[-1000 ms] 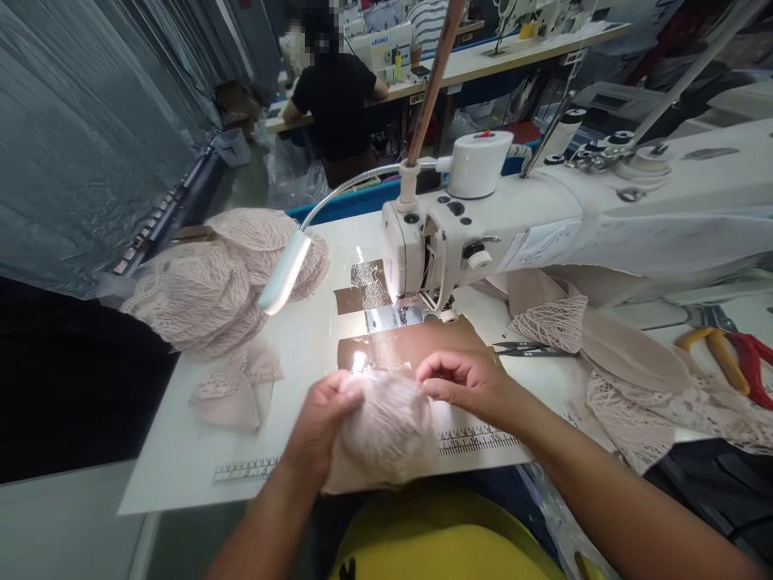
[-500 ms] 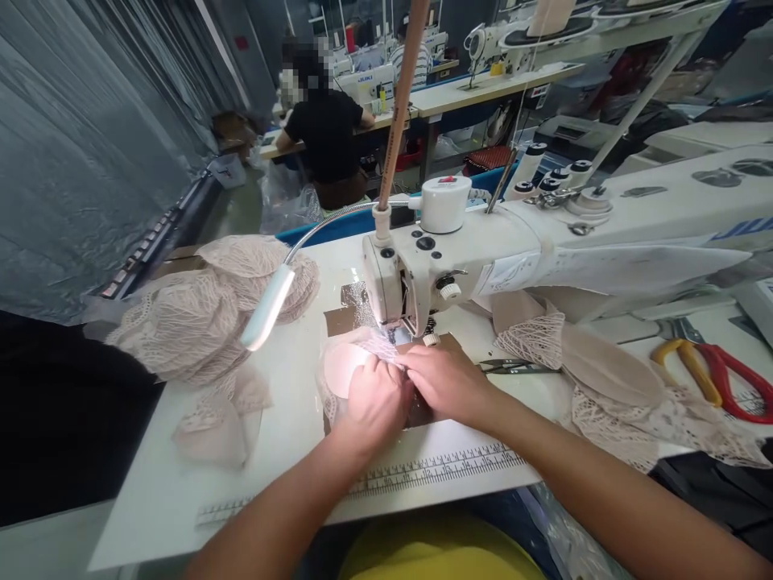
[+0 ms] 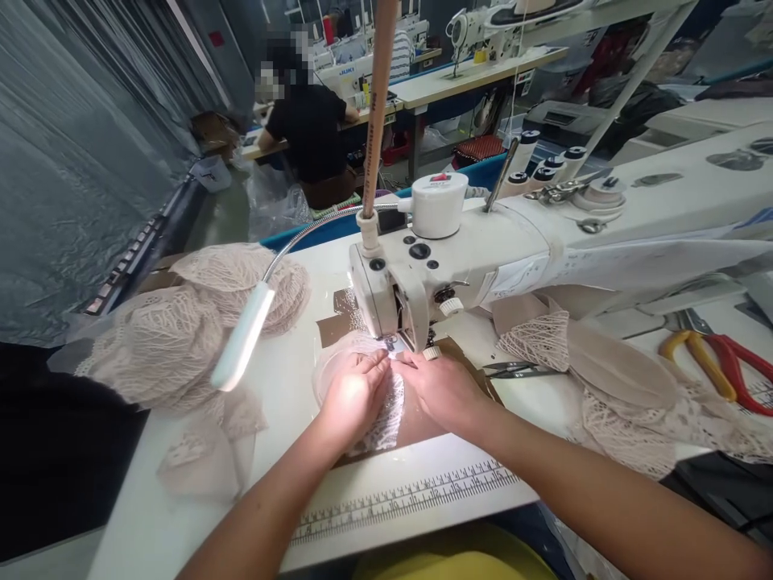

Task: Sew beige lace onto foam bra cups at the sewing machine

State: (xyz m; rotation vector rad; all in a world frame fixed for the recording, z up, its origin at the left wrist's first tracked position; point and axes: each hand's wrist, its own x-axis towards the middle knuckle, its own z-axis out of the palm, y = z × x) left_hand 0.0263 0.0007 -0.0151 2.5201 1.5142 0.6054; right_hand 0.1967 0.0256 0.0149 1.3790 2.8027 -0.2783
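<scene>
A pale pink bra-cup-shaped piece with white lace (image 3: 391, 415) lies under the needle area of the white sewing machine (image 3: 507, 234). My left hand (image 3: 357, 391) rests on it, fingers stretched out nearly flat and pointing towards the presser foot. To the right of the needle, my right hand (image 3: 444, 391) has its thumb and index finger closed on the edge of the piece. Both hands' fingertips nearly meet just in front of the foot. The needle itself is hard to make out. A lit gooseneck lamp (image 3: 245, 334) shines on the work from the left.
Lace cup pieces (image 3: 163, 338) are heaped on the left, with more beige pieces (image 3: 616, 362) on the right. Thread snips (image 3: 522, 369) and red-handled scissors (image 3: 733, 374) lie at the right. A ruler strip (image 3: 411, 499) runs along the front edge. A person (image 3: 311, 133) sits ahead.
The piece has been turned, and its lace edge now runs towards me between the hands. My left hand has gone from bunched fingers to lying flatter, slightly further left. The view has shifted slightly.
</scene>
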